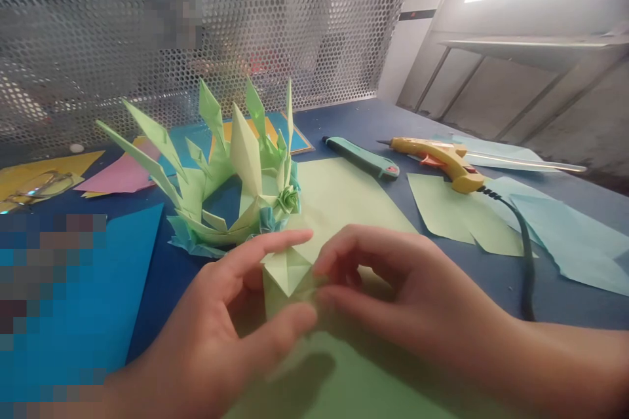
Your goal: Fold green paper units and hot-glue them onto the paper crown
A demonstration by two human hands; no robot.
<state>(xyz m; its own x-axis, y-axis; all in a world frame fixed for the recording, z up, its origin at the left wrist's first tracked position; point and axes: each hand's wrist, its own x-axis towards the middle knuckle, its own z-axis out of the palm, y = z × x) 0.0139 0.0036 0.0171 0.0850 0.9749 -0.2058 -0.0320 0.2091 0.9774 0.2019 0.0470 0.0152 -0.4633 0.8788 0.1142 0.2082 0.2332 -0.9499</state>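
A small piece of folded pale-green paper (pixel 289 273) shows a creased diamond-shaped flap. My left hand (pixel 221 314) curves around its left side, index finger along the top and thumb below; its other fingers are partly hidden behind the paper. At the right edge of the piece, thumb and fingertips of my right hand (pixel 388 281) pinch the paper. Just beyond my left hand stands a green folded-paper crown (pixel 219 229) with tall pointed spikes, a green paper rose (pixel 287 200) and blue crumpled paper at its base. Pale-green sheets (pixel 344 193) lie beneath my hands.
A teal utility knife (pixel 363 158) and a yellow glue gun (pixel 437 157) with a black cord (pixel 527 262) lie behind my right hand. Green and light-blue sheets (pixel 574 236) are at right. Blue paper (pixel 137 262), pink paper (pixel 120 170) and eyeglasses (pixel 42 186) lie left. A perforated metal panel (pixel 295 26) stands behind.
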